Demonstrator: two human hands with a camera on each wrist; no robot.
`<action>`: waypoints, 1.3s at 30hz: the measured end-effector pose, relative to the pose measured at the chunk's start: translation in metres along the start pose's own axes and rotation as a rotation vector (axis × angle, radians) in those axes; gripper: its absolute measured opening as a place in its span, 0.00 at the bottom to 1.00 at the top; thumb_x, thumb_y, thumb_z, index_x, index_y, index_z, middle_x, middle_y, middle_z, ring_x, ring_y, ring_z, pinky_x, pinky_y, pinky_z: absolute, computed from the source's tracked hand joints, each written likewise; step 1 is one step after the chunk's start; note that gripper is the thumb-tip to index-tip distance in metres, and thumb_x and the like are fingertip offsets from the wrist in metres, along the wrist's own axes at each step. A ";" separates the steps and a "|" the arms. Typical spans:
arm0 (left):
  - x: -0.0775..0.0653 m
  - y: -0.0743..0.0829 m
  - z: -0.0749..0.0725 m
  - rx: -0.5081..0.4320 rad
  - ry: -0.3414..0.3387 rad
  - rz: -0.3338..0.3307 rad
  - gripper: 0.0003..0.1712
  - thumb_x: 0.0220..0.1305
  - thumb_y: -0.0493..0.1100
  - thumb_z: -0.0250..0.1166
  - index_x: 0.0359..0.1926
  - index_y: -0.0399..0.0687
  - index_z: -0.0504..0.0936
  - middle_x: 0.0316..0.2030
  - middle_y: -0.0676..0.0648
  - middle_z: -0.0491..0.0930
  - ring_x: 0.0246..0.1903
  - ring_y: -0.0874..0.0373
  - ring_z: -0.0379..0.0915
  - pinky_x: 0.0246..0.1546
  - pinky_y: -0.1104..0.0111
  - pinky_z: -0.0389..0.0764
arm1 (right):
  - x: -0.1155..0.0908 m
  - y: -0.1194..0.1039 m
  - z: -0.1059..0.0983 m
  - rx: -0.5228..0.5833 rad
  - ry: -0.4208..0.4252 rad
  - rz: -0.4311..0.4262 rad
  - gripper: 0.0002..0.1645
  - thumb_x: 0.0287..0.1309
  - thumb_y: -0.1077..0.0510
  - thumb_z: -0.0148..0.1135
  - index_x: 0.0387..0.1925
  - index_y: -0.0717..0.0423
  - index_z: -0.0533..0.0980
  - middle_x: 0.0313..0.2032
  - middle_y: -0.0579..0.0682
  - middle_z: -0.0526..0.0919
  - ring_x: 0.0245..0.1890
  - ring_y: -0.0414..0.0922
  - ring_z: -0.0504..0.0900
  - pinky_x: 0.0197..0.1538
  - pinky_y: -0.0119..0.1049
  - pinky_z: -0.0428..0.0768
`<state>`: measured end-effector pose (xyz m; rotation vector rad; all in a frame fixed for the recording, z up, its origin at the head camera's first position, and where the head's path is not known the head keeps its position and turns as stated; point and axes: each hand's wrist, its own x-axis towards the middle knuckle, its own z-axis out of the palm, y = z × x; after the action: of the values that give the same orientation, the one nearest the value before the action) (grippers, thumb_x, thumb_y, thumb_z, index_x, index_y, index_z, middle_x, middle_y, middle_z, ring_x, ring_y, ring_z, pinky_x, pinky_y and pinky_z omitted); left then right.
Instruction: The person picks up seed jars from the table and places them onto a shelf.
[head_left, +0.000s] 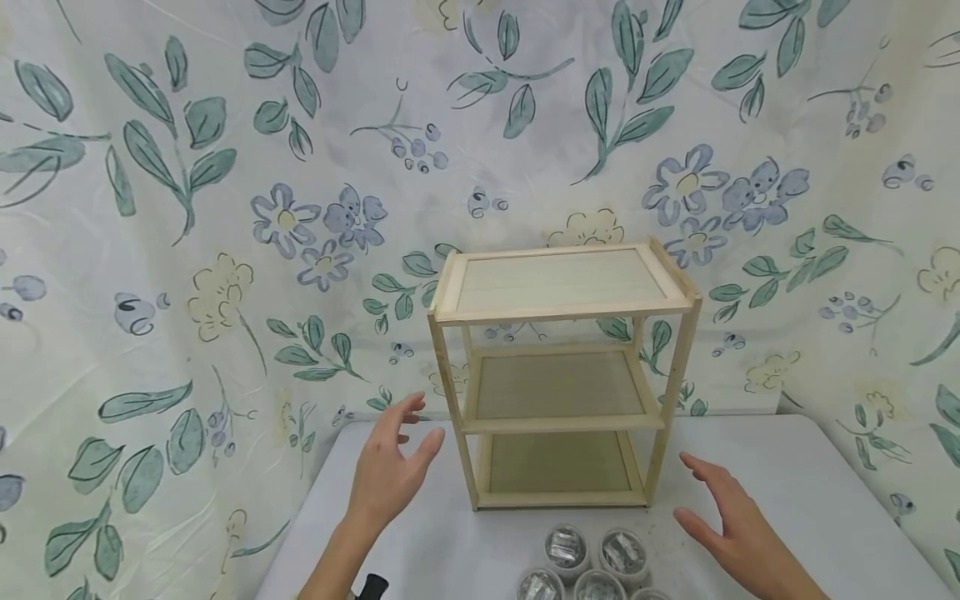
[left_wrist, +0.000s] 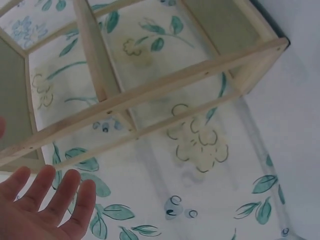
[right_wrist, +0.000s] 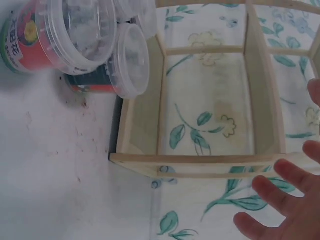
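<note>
A light wooden rack with three shelves stands upright on the white table, its shelves bare. To its left is my left hand, fingers spread and thumb apart, holding nothing. In the left wrist view the fingers are beside the rack's side frame; contact cannot be made out. My right hand is to the right of the rack, lower down, with relaxed fingers and nothing in it. The right wrist view shows those fingers spread near the rack's side post.
Several clear-lidded plastic tubs with colourful labels cluster in front of the rack on the white table. A small black object lies by the left forearm. A floral cloth hangs behind the table.
</note>
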<state>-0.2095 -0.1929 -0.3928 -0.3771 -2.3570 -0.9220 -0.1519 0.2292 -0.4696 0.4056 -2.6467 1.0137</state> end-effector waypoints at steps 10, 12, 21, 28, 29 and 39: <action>0.029 0.006 0.003 -0.154 0.042 0.008 0.27 0.64 0.42 0.67 0.64 0.46 0.72 0.57 0.45 0.77 0.51 0.53 0.77 0.43 0.54 0.81 | -0.017 0.010 0.017 0.005 -0.027 0.027 0.37 0.63 0.51 0.65 0.67 0.62 0.65 0.58 0.54 0.76 0.52 0.48 0.76 0.48 0.47 0.79; 0.034 0.007 0.003 -0.173 0.036 0.001 0.28 0.65 0.43 0.66 0.64 0.45 0.71 0.58 0.44 0.76 0.51 0.52 0.77 0.44 0.54 0.81 | -0.021 0.012 0.021 0.021 -0.024 0.016 0.36 0.62 0.52 0.66 0.67 0.61 0.65 0.58 0.53 0.76 0.51 0.43 0.76 0.46 0.43 0.80; 0.053 0.014 0.002 -0.238 0.020 -0.022 0.29 0.67 0.43 0.65 0.66 0.44 0.70 0.59 0.44 0.76 0.51 0.48 0.77 0.43 0.61 0.80 | -0.038 0.016 0.033 0.139 -0.092 0.114 0.38 0.62 0.52 0.67 0.68 0.61 0.63 0.59 0.57 0.74 0.52 0.45 0.77 0.46 0.53 0.78; 0.066 0.021 0.001 -0.275 -0.038 -0.054 0.30 0.68 0.47 0.63 0.68 0.49 0.68 0.60 0.45 0.75 0.51 0.52 0.77 0.45 0.58 0.80 | -0.054 0.016 0.041 0.235 -0.115 0.245 0.39 0.59 0.52 0.68 0.67 0.59 0.63 0.59 0.59 0.74 0.52 0.47 0.77 0.45 0.48 0.76; 0.067 0.021 0.001 -0.288 -0.048 -0.061 0.30 0.68 0.47 0.63 0.68 0.50 0.67 0.60 0.44 0.75 0.51 0.51 0.77 0.45 0.58 0.79 | -0.056 0.016 0.043 0.245 -0.109 0.263 0.39 0.58 0.52 0.69 0.67 0.59 0.64 0.58 0.59 0.75 0.51 0.48 0.78 0.44 0.46 0.76; 0.074 0.019 0.002 -0.431 -0.120 -0.128 0.26 0.73 0.49 0.56 0.69 0.49 0.67 0.56 0.42 0.79 0.56 0.51 0.75 0.56 0.53 0.75 | -0.078 0.027 0.066 0.417 -0.175 0.419 0.42 0.56 0.56 0.70 0.67 0.66 0.61 0.60 0.68 0.72 0.48 0.35 0.77 0.43 0.43 0.80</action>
<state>-0.2607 -0.1737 -0.3389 -0.4621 -2.2981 -1.5129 -0.0998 0.2159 -0.5610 0.0115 -2.7263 1.7445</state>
